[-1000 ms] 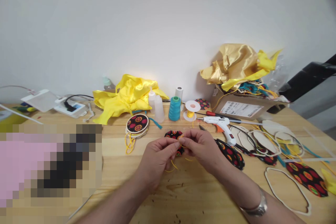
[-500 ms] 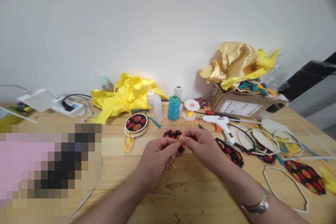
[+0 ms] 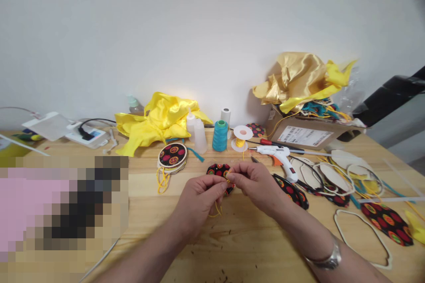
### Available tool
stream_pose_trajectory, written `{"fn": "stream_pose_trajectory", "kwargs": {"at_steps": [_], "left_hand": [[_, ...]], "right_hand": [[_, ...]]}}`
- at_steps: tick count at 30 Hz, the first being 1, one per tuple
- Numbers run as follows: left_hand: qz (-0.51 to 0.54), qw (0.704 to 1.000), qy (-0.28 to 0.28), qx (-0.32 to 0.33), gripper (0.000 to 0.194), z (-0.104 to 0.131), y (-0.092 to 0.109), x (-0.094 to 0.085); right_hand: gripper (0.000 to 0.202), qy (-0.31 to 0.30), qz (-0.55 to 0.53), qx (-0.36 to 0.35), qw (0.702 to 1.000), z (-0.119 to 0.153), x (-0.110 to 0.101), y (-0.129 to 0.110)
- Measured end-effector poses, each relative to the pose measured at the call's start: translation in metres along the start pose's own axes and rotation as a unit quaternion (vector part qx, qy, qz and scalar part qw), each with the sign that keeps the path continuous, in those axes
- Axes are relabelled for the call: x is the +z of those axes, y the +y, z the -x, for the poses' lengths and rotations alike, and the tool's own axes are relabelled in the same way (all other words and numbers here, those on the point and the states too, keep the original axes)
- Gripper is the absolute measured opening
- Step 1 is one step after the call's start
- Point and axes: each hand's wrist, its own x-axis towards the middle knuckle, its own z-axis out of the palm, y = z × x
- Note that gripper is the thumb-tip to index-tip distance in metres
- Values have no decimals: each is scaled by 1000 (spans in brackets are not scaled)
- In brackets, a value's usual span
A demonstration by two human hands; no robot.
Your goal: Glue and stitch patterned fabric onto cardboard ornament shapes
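My left hand (image 3: 202, 194) and my right hand (image 3: 254, 185) meet near the middle of the table, thumbs and forefingers pinched on a thin yellow cord (image 3: 217, 210). The cord's loose end hangs below my left fingers. Just behind the fingertips lies a black fabric piece with red and orange round patterns (image 3: 218, 169), partly hidden by my hands. To the left rests a round framed patterned piece (image 3: 172, 156) with yellow cord loops (image 3: 162, 181). A spool of yellow cord (image 3: 242, 135) stands behind my right hand.
Behind are yellow cloth (image 3: 162, 119), squeeze bottles (image 3: 199, 137) and teal thread (image 3: 219, 136). A white glue gun (image 3: 275, 152), wooden frames (image 3: 363, 247) and a cardboard box (image 3: 305, 135) are at right. A blurred area covers the lower left.
Both hands stay almost in place, with the fingertips shifted slightly. The hanging cord end below my left hand has changed shape a little.
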Motion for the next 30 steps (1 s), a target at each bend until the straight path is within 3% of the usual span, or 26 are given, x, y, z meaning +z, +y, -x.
{"fn": "stream_pose_trajectory", "kwargs": {"at_steps": [7, 23, 30], "left_hand": [[12, 1000, 7, -3, 24, -2, 1, 0], [-7, 1000, -2, -30, 25, 0, 3, 1], [-74, 996, -3, 59, 18, -1, 7, 0]], "right_hand": [[15, -53, -38, 18, 998, -1, -6, -5], [9, -46, 31, -4, 998, 0, -11, 0], [14, -43, 71, -32, 996, -2, -14, -1]]}}
